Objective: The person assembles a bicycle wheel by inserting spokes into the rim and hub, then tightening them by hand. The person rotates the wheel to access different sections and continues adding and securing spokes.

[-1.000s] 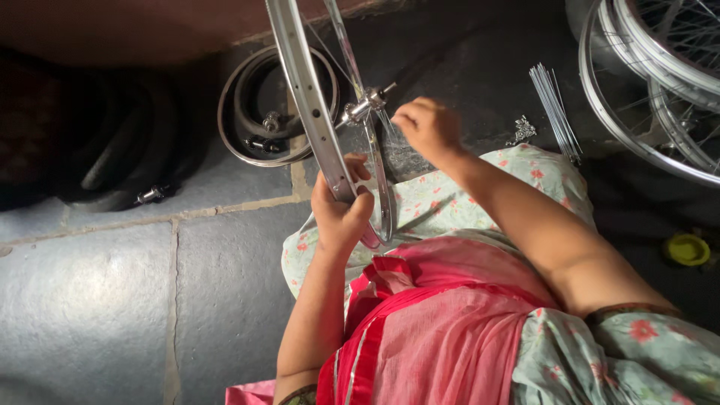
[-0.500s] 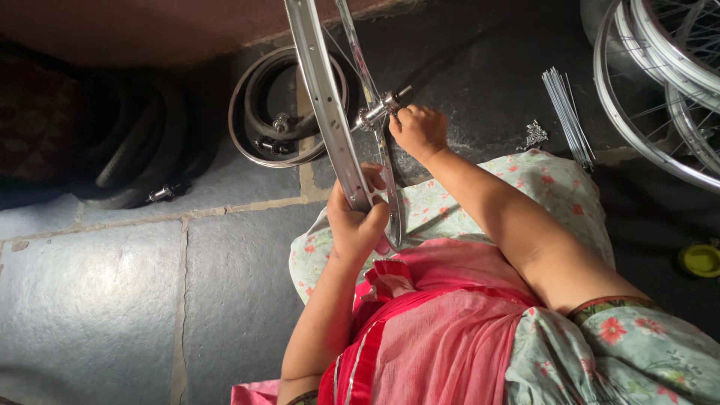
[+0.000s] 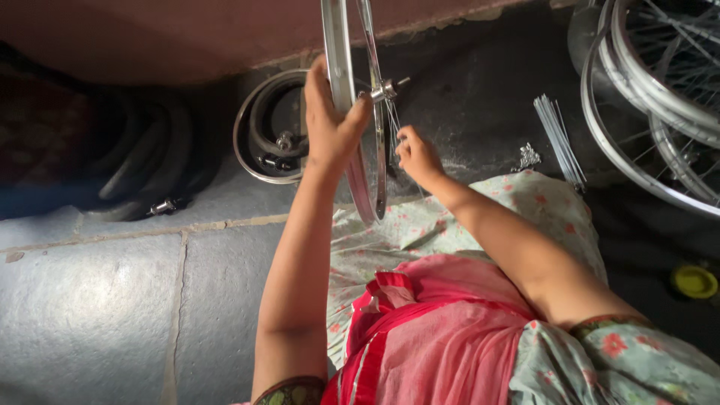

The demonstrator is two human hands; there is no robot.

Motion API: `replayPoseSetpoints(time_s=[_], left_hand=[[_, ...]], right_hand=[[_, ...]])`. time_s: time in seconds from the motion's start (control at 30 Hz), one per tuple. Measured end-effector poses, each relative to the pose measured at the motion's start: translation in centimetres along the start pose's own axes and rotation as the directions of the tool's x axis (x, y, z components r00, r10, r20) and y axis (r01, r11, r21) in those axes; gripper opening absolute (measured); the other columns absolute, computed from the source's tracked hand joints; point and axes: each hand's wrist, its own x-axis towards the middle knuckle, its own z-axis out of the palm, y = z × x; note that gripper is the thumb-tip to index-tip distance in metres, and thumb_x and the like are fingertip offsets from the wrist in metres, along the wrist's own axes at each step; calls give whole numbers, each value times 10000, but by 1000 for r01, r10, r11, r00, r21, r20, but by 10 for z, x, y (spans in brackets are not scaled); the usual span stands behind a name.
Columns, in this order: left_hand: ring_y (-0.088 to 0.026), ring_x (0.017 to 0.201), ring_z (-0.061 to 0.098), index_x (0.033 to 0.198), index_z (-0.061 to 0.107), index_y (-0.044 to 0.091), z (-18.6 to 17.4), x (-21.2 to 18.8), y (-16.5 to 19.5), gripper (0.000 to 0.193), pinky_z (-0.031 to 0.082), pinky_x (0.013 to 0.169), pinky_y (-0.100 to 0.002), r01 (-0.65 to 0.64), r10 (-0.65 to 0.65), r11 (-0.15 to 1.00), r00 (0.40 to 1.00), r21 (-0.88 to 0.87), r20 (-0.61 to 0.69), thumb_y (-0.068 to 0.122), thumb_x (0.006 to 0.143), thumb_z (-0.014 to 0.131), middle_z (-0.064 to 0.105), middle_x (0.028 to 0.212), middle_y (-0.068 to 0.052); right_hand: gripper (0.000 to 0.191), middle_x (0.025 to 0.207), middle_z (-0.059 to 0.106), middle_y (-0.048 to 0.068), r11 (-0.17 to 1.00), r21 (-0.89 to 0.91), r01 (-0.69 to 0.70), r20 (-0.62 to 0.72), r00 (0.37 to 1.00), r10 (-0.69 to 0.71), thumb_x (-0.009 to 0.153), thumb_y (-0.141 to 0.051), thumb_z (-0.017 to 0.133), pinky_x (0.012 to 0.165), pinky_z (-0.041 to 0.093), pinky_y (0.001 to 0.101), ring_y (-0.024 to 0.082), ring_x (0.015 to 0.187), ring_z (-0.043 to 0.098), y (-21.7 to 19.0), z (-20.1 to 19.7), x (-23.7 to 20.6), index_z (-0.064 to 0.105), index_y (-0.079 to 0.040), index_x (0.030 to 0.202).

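A person sits on a grey stone floor (image 3: 97, 300), seen from above, with a bare metal wheel rim (image 3: 339, 67) standing on edge over their lap. The left hand (image 3: 328, 124) is closed around the rim, fingers wrapped over its outer side and thumb across the inner side, a firm grip holding it upright. The right hand (image 3: 416, 154) is just beside the rim on its far side, below the small metal hub (image 3: 384, 91), fingers curled and pinched in among thin spokes (image 3: 393, 124); whether that grip actually holds a spoke I cannot tell. The rim's lower edge rests against the pale flowered cloth (image 3: 420, 225) over the person's knees.

On the floor behind the rim, near the wall, lies a coil of black tyres inside a metal ring (image 3: 262, 127). More dark tyres (image 3: 112, 161) lie toward the left edge. A bundle of loose spokes (image 3: 559, 139) lies at the right, near finished spoked wheels (image 3: 660, 97) in the upper right corner. A small yellow lid (image 3: 694, 281) sits near the right edge.
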Motion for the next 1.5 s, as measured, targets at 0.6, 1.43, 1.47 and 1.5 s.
replayPoseSetpoints(time_s=[0.6, 1.43, 1.47, 1.5], left_hand=[[-106, 927, 717, 1239, 561, 13, 31, -89, 24, 400, 597, 814, -267, 363, -312, 910, 918, -202, 246, -79, 864, 666, 731, 1032, -59], [-84, 610, 525, 892, 567, 55, -10, -126, 84, 251, 456, 577, -273, 375, -376, 925, 927, -61, -3, 110, 803, 795, 588, 694, -11], [-90, 581, 530, 846, 564, 60, -11, -127, 84, 247, 457, 566, -279, 368, -368, 930, 929, -17, -21, 126, 797, 796, 580, 661, -19], [-97, 582, 539, 840, 564, 61, -12, -128, 84, 239, 460, 567, -280, 380, -380, 925, 924, -23, -37, 132, 805, 790, 590, 661, -24]], right_hand=[[156, 983, 752, 149, 806, 518, -286, 324, 938, 125, 1001, -84, 604, 778, 615, 308, 160, 850, 727, -25, -80, -61, 659, 41, 1078], [257, 1114, 697, 139, 615, 73, 785, -10, 618, -786, 963, 87, 678, 897, 596, 382, 285, 1031, 702, -112, -75, -33, 641, -4, 1200], [277, 1110, 696, 144, 605, 18, 796, 24, 604, -796, 927, 81, 678, 898, 589, 396, 298, 1037, 700, -113, -73, -35, 647, -11, 1185], [297, 1105, 695, 149, 590, -39, 807, 56, 591, -805, 890, 75, 677, 900, 581, 409, 311, 1043, 698, -114, -72, -36, 653, -19, 1171]])
